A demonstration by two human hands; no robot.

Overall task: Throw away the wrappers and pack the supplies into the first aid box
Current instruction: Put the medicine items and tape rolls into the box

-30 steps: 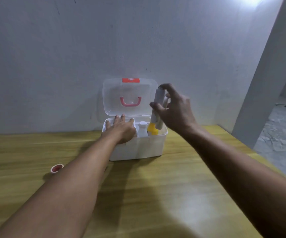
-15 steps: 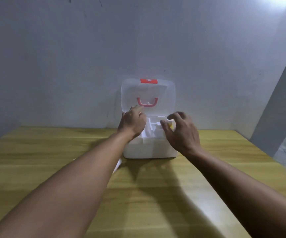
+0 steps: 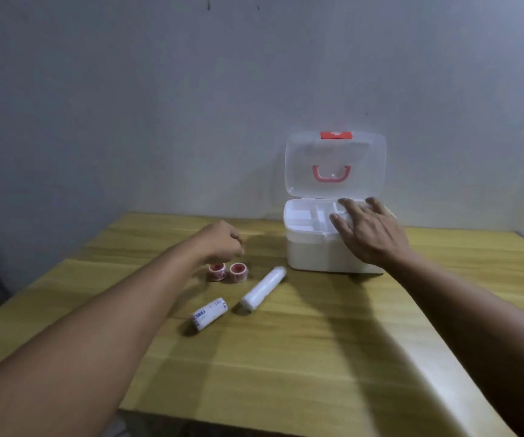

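The left hand, loosely curled and holding nothing, hovers just at 12 o'clock of the two tape rolls; best to pinch one roll by its rim and lift it straight up; the right hand, fingers spread and empty, rests on the first aid box at 3 o'clock, steadying it; the box's contents are blurred, and the left fingertips are hidden.

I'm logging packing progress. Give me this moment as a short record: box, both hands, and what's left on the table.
box: first aid box, lid open and upright
left hand: curled above two tape rolls, not holding them
right hand: spread over the box's right side
unpacked: short labelled roll, long white roll, both lying on the table
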